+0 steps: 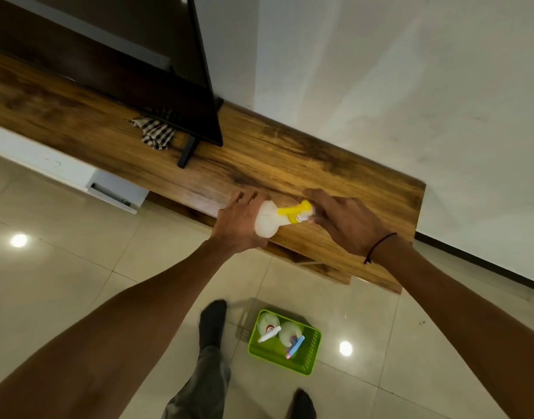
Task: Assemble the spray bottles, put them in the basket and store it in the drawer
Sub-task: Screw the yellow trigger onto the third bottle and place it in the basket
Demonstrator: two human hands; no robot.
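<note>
Fingers of the left hand (240, 223) were spread around the white bottle (266, 220); right hand (343, 220) fingers closed on its yellow spray head (294, 211), partly hiding it. Both worked over the wooden cabinet top (259, 152), near a television (181, 71) and checked cloth (157, 133). On the floor, the green basket (312, 352) held 2 assembled bottles. Motion blur obscured detail.

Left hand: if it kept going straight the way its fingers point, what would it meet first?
Probably the bare wooden cabinet top just beyond its fingertips; nothing else lies in that line before the white wall. The left hand holds the yellow-topped spray bottle. Its height above the wood is unclear.
</note>
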